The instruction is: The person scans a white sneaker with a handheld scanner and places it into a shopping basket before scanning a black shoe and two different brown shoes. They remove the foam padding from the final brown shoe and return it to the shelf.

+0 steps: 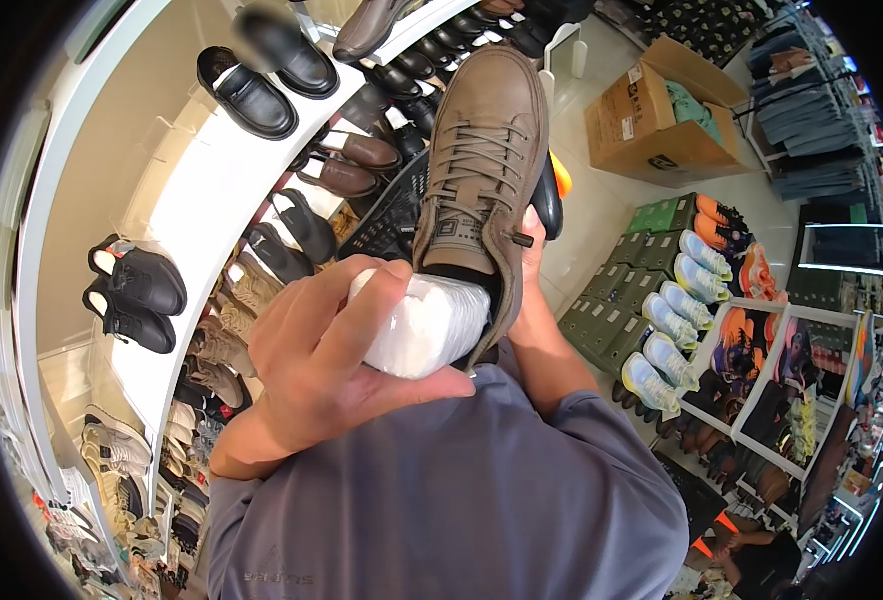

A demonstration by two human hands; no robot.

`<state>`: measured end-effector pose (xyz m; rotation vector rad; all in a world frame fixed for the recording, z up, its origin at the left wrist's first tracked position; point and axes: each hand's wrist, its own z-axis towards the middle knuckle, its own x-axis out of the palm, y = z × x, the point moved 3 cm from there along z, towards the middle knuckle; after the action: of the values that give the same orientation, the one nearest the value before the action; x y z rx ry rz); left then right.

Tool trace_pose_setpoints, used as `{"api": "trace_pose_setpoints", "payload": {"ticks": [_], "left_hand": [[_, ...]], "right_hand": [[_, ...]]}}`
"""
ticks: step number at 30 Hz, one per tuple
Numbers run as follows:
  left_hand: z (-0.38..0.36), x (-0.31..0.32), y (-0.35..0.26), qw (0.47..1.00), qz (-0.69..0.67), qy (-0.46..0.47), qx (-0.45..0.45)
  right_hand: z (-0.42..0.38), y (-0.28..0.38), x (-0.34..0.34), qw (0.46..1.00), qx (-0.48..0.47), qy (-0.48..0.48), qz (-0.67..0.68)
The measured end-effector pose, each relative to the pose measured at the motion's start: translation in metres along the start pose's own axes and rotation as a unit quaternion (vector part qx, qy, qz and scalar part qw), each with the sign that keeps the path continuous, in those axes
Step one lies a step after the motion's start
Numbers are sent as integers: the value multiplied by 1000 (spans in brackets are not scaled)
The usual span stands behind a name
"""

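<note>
A brown lace-up shoe is held up in front of my chest, its toe pointing away from me. My left hand is closed round a white, plastic-wrapped block at the shoe's heel opening. The block's far end lies inside the opening, under the tongue. On the shoe's right side my right hand grips the shoe from behind; most of its fingers are hidden by it. A black pen-like piece sticks out beside the shoe's collar.
Curved white shelves with black shoes stand at the left, with more shoes below. A black basket lies behind the shoe. An open cardboard box, green shoeboxes and sneakers stand at the right. At lower right is another person's arm.
</note>
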<state>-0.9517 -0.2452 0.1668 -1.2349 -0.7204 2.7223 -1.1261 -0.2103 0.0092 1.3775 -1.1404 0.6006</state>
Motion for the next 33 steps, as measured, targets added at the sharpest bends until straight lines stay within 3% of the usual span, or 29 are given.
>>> {"api": "trace_pose_setpoints", "payload": {"ticks": [2, 4, 12, 15, 17, 20, 23, 27, 29, 30, 32, 33], "left_hand": [[0, 2, -3, 997, 79, 16, 4], [2, 6, -4, 996, 90, 29, 0], [-4, 14, 1, 991, 122, 40, 28], [-9, 13, 4, 998, 62, 28, 14], [-12, 12, 13, 990, -111, -29, -84], [-19, 23, 25, 961, -229, -25, -155], [-17, 26, 28, 986, -133, 37, -92], [-19, 21, 35, 983, -144, 35, -106], [-19, 5, 40, 937, -319, -119, -77], [-19, -5, 44, 918, -365, -131, -81], [-13, -23, 40, 855, -440, -157, -225], [-12, -26, 41, 855, -440, -158, -225]], "right_hand": [[1, -4, -4, 1000, 13, 7, 20], [4, -8, -6, 997, 32, 63, 21], [5, -12, 1, 995, 63, 70, 19], [5, -12, 5, 998, 67, 18, -8], [7, -12, 5, 999, 52, 0, -14], [10, -14, 1, 997, 68, 2, 34], [15, -13, -5, 999, 47, -2, 12], [19, -14, -3, 999, 33, 12, 22], [20, -12, 0, 1000, 4, -9, 4], [19, -11, 2, 1000, 5, -9, 2], [19, -8, 8, 1000, 10, 3, 3], [19, -7, 10, 1000, 10, 6, 7]]}}
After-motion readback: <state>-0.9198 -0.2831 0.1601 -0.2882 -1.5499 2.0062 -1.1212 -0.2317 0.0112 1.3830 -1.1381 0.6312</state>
